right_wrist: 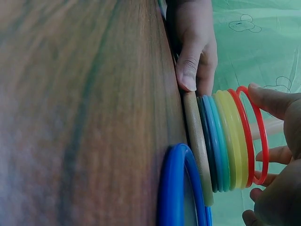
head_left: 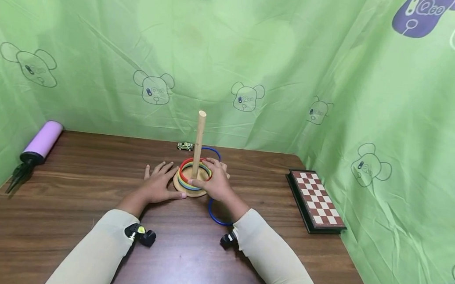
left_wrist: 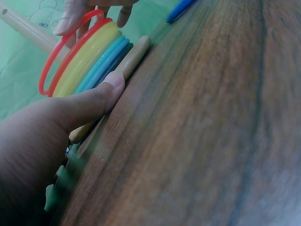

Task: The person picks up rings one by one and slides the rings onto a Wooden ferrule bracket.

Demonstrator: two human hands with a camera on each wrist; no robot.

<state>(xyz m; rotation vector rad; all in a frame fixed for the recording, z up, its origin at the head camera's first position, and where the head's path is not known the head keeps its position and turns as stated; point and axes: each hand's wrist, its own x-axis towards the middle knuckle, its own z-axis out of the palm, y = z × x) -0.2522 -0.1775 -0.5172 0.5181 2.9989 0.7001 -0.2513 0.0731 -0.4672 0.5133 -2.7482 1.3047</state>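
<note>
A purple pump (head_left: 42, 143), toy car (head_left: 185, 146) and chessboard (head_left: 316, 200) sit on the wooden table (head_left: 72, 201).

We see a dark wood desk (head_left: 87, 220) boxed in by green cloth (head_left: 257, 51) printed with bear outlines, creased, hung behind and on both sides. We note a purple bear print (head_left: 422, 15) top right. Light is even, with a soft sheen on the desk.
</note>
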